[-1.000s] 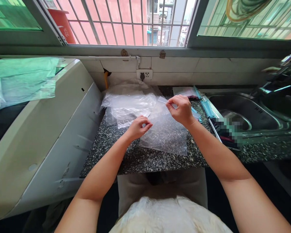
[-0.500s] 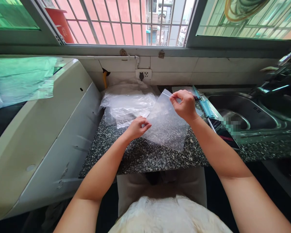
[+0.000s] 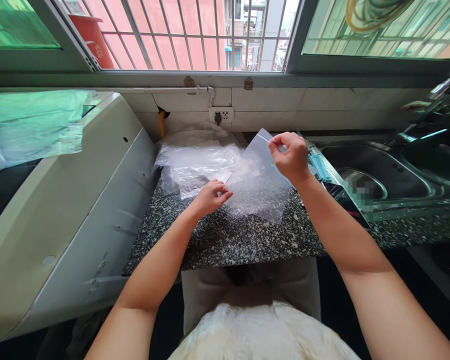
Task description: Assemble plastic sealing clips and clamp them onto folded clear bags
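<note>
A clear plastic zip bag (image 3: 260, 175) is stretched between my two hands, tilted over the speckled counter. At its upper right edge, close to the whitish zip strip, my right hand (image 3: 290, 155) pinches the film between thumb and fingers. My left hand (image 3: 212, 196) is closed in a pinch at the lower left edge of the same bag; exactly how much film lies in those fingers is hard to see. Just behind my left hand lies a loose pile of clear plastic bags (image 3: 198, 157), crinkled and shiny.
Right of the bag, light-blue strips (image 3: 320, 166) and a dark flat device (image 3: 343, 200) lie beside the steel sink (image 3: 397, 172). A white appliance (image 3: 93, 200) walls off the left, with green plastic sheeting (image 3: 33, 122) on top. A socket (image 3: 222, 115) is on the tiled wall.
My right hand has moved up and to the right, lifting the zip bag's top corner. The bag has turned and its lower edge has risen. My left hand has stayed nearly still.
</note>
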{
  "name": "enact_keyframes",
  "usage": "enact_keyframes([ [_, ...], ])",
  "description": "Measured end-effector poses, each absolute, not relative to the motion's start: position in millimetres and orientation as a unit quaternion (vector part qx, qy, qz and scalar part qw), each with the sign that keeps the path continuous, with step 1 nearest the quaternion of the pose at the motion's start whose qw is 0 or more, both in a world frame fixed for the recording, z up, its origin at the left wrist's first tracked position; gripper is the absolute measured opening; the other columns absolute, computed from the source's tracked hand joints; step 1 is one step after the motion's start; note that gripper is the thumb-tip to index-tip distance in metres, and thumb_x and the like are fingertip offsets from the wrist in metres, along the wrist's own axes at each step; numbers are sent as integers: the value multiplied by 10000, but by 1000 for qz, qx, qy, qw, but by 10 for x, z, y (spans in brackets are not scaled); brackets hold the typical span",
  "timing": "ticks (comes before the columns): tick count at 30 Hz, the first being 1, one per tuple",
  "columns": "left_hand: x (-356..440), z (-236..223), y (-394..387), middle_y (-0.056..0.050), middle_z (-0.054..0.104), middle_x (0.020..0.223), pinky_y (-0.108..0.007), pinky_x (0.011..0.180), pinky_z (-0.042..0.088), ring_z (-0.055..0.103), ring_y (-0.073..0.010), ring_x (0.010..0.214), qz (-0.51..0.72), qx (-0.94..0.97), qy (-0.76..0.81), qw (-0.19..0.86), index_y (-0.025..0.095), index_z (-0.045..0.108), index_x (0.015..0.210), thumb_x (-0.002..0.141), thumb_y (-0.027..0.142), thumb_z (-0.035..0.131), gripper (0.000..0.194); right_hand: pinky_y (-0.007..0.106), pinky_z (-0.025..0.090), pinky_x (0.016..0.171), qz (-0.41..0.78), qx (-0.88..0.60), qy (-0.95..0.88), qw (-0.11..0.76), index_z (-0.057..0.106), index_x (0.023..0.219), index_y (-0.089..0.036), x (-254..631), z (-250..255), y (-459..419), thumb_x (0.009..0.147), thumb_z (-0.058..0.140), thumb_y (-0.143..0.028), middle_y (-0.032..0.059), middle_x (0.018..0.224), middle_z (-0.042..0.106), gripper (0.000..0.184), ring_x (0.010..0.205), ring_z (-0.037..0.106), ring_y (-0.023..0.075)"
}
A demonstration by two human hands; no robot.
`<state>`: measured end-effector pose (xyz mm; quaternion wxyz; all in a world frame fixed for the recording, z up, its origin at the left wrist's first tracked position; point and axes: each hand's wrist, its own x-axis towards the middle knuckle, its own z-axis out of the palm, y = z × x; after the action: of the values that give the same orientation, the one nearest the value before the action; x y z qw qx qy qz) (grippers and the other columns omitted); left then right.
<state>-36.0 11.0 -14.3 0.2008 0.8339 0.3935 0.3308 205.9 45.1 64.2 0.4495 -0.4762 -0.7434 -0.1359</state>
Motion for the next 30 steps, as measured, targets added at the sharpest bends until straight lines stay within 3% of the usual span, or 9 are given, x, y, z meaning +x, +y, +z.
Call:
enact_keyframes([
  [16,-401,-159,151,1,524,553,-266,608,397,481,-136,627,327,829,414,186,176,517,547,832,353,524,335,392,399,709,-133,-483,-725,473,545,698,-246,2078,650,486,827,511,-322,24,694,621,154,705,551,205],
  [30,-419,-132,134,3,547,577,-265,616,411,496,-130,622,323,829,395,227,177,574,591,806,334,575,266,406,382,729,-124,-481,-735,462,548,735,-247,2137,757,500,844,501,-335,35,721,600,148,746,541,214],
])
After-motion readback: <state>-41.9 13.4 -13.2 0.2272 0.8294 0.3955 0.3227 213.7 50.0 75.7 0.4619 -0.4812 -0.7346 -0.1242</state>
